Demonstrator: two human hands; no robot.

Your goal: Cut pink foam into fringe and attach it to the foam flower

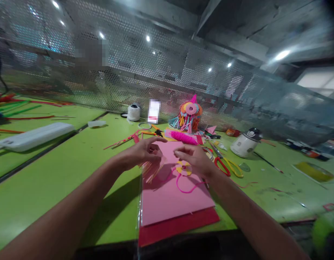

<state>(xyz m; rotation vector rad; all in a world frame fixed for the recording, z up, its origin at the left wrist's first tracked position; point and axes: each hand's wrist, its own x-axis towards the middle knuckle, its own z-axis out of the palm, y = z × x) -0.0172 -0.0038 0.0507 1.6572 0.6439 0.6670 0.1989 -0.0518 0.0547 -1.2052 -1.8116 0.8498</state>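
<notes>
My left hand (146, 153) is curled over a pale pink fringed paper strip (152, 171), whose thin ends hang down below the fingers. Opposite it, my right hand (195, 157) has thumb and fingers brought together; what lies between them, if anything, is too small to tell. Just below the right hand is a yellow paper flower (183, 168) with a dark pink centre. A bright pink cord (183, 190) loops beside the flower. Both hands are above a pink paper sheet (174, 207), which overlaps a red sheet (180, 230).
Red- and yellow-handled scissors (228, 167) lie right of the sheets. Beyond are a pink thread bundle (183, 137), a tasselled paper ornament (190, 112), a phone (154, 111) and a white thread spool (133, 113). A white jar (246, 143) stands right, a power strip (37, 136) left.
</notes>
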